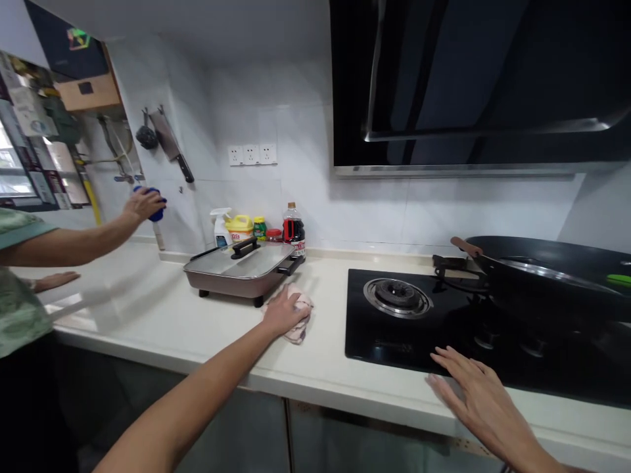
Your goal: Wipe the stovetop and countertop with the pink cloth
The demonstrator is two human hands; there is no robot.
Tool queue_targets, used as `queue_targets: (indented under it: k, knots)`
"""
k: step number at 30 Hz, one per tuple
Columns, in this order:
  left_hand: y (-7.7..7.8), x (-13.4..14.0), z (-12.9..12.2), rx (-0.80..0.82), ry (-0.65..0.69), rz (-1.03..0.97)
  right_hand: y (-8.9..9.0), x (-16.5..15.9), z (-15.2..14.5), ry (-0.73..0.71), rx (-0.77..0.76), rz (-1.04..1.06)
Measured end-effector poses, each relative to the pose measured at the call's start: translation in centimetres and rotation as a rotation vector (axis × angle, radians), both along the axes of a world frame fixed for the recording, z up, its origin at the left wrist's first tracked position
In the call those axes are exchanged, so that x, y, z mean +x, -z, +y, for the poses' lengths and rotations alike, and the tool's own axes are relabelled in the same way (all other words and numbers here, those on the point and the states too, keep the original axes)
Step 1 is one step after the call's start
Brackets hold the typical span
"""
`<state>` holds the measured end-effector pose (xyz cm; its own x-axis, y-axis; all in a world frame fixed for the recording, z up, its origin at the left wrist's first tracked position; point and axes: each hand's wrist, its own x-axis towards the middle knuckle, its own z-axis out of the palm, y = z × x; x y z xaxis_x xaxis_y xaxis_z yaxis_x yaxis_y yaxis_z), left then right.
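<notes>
My left hand (pixel 284 313) presses a crumpled pinkish cloth (pixel 298 327) onto the pale countertop (pixel 323 289), its fingers closed over the cloth. Just behind and left of it stands a brown electric pan (pixel 234 284) on short black feet, covered by a glass lid with a black handle. My right hand (pixel 476 397) hovers or rests near the front edge of the black gas hob (pixel 394 341); its fingers are stretched out and hold nothing. Whether that palm touches the counter I cannot tell.
A large wok (pixel 552 295) sits on the hob's right burner. Behind the electric pan are a spray bottle (pixel 221 228), a yellow jug (pixel 240 226) and a soy sauce bottle (pixel 294 230). A cleaver (pixel 167 139) hangs on the wall. At left, another person's hand (pixel 144 204) holds something blue.
</notes>
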<state>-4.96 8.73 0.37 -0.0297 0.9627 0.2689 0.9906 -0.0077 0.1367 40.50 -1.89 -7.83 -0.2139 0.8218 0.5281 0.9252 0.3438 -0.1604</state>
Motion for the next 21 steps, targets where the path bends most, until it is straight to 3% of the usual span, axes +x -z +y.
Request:
queue_targets:
  k: [7,12,16,21]
  knots:
    - [-0.7,4.1,9.1,-0.022,0.104,-0.052,-1.1,-0.4,-0.3,-0.002,0.045,0.011]
    - [-0.9,8.2,13.2,-0.006,0.199,-0.078,-2.2,-1.0,-0.9,0.012,0.016,0.029]
    - [-0.7,10.5,13.2,0.007,0.254,-0.088,-2.8,-1.2,-1.0,0.015,-0.013,0.04]
    - [-0.3,11.5,8.8,0.021,0.278,-0.072,-2.9,-1.3,-1.0,0.024,-0.031,0.061]
